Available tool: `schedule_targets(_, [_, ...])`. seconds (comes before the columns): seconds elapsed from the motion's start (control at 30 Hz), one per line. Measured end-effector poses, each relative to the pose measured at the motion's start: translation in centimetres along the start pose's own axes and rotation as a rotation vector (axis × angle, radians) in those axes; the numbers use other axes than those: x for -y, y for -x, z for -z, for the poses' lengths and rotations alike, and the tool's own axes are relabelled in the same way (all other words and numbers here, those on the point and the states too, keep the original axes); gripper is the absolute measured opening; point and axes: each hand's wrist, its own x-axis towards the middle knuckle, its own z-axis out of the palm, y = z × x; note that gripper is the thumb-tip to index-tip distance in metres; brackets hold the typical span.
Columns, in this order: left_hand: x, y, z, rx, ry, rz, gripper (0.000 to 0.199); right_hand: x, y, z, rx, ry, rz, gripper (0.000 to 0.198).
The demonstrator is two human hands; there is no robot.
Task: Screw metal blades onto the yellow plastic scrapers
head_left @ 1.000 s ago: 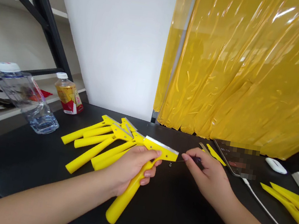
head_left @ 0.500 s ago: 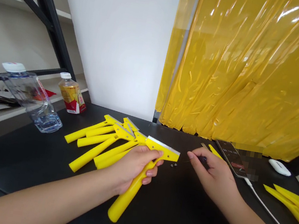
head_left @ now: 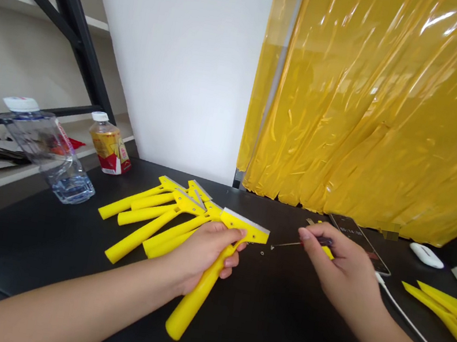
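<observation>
My left hand is wrapped round the neck of a yellow scraper, its thumb on the flat head below a metal blade edge. Two dark holes show in that head. In my right hand is a screwdriver with a thin metal shaft and a dark handle mostly covered by the fingers. The shaft points left, its tip close to a tiny screw on the black table; whether they touch I cannot tell. A small nut lies beside it. Several more yellow scrapers lie fanned out left of my left hand.
A clear water bottle and a drink bottle stand at the left. At the right are a phone with a white cable, a white case and yellow pieces. A yellow plastic curtain hangs behind.
My right hand has moved right, and the screwdriver's shaft now shows clearly near the screw. The scraper in my left hand has shifted slightly left.
</observation>
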Motion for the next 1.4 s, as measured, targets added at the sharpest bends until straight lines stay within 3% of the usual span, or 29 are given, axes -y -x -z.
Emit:
schedule_targets(0.2, [0.6,-0.4,0.2,-0.022,-0.041,0.023,0.022,1.2,1.0,0.8,-0.167,-0.152,-0.021,0.022])
schedule_targets(0.43, [0.3,0.2,-0.3,0.090,0.008,0.081,0.019,1.7,1.8,0.1,-0.063,-0.194,0.074,0.014])
schedule_targets(0.6, [0.2,0.2,-0.3,0.081,0.025,0.100,0.018,1.7,1.6,0.0,-0.070,-0.201,0.072,0.014])
schedule_targets(0.87, [0.1,0.3,-0.3,0.076,0.030,0.117,0.018,1.6,1.6,0.0,-0.044,-0.161,0.087,0.013])
schedule_targets(1.03, [0.3,0.2,-0.3,0.076,0.018,0.087,0.020,1.8,1.6,0.4,-0.023,-0.115,0.167,0.010])
schedule_targets(1.3, [0.6,0.3,-0.5,0.036,-0.247,0.027,0.034,2.9,1.7,0.7,-0.013,0.022,0.307,0.003])
schedule_targets(1.4, [0.5,0.4,-0.5,-0.003,-0.284,0.017,0.034,3.2,1.8,0.8,-0.040,0.166,0.381,0.012])
